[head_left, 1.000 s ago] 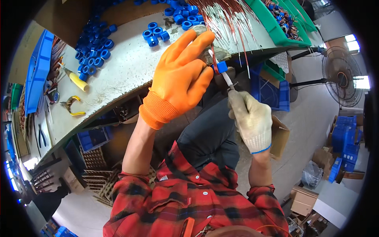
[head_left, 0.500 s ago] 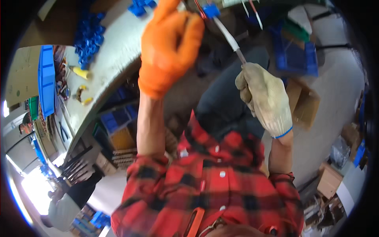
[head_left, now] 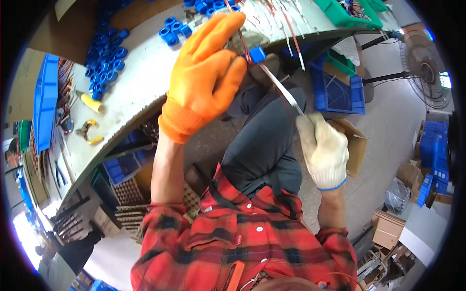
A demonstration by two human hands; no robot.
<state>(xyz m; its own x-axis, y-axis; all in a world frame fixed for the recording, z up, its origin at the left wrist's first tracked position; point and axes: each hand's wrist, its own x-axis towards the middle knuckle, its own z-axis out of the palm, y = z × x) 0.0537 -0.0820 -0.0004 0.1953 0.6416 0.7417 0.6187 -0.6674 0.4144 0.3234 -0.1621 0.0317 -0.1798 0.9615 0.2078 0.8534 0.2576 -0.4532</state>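
Observation:
My left hand (head_left: 201, 77), in an orange glove, is closed around thin reddish wires (head_left: 244, 44) just beyond the bench edge. A short blue ring-like piece (head_left: 257, 55) sits on these wires beside its fingertips. From the blue piece a wire bundle with a white sleeve (head_left: 285, 93) slants down to the right, pulled straight. Its lower end goes into the fingers of my right hand (head_left: 324, 153), which wears a cream knit glove with a blue hem. The pinched end itself is hidden by the glove.
On the bench (head_left: 138, 80) lie many blue rings (head_left: 104, 72), a yellow-handled tool (head_left: 92, 103) and yellow-handled pliers (head_left: 89, 131). White-ended wires (head_left: 296, 39) overhang its edge near a green tray (head_left: 340, 14). A blue crate (head_left: 340, 92), a carton (head_left: 357, 145) and a fan (head_left: 424, 68) stand right.
The view has shifted, so more of the bench and the fan shows. Both hands appear lower in the picture, still holding the wire bundle stretched between them.

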